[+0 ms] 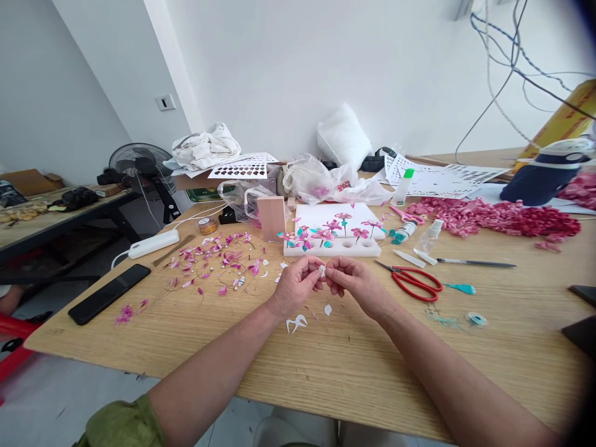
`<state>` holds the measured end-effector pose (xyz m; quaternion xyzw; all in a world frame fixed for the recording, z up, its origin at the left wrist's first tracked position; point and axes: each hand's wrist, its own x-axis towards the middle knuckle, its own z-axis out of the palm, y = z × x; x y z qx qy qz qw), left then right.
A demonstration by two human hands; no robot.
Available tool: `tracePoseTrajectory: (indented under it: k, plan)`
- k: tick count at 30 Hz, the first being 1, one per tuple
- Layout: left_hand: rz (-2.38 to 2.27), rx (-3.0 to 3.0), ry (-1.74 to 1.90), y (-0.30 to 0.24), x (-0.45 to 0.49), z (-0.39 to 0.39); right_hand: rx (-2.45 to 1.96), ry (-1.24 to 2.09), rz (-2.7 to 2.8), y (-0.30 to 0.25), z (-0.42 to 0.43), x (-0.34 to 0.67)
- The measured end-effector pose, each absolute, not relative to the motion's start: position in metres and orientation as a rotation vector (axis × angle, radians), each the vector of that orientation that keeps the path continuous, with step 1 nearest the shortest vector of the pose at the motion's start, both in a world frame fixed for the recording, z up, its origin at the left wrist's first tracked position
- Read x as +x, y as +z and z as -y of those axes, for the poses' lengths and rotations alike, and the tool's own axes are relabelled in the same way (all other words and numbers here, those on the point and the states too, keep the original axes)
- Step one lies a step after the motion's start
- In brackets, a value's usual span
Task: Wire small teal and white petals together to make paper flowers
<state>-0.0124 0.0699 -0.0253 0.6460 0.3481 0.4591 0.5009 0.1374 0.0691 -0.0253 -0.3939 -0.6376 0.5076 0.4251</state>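
Observation:
My left hand (pixel 298 282) and my right hand (pixel 347 277) meet over the middle of the wooden table, fingertips pinched together. Between them is a small white paper piece (pixel 323 270), gripped from both sides; its exact shape is partly hidden by the fingers. Below the hands lie a white petal-shaped cutout (pixel 328 310) and some white paper scraps (pixel 297 323). Just beyond the hands stands a white foam block (pixel 333 248) with round holes, bearing several pink and teal flowers (pixel 325 234) on thin stems.
Pink petals and wires (pixel 218 254) lie scattered left, beside a black phone (pixel 109 293) and a power strip (pixel 153 243). Red-handled scissors (pixel 416 284), a thread spool (pixel 475 319), a clear bottle (pixel 429 236) and a heap of pink petals (pixel 493 214) are right. A fan (pixel 144 164) stands behind left.

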Motion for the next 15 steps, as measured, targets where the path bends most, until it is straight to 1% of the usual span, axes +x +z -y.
tracePoseTrajectory:
  k: [15]
  plan:
    - [-0.780,1.561,1.083,-0.0225,-0.0129,-0.0684,-0.941,1.387,1.511,-0.0311,-0.0722,0.1403]
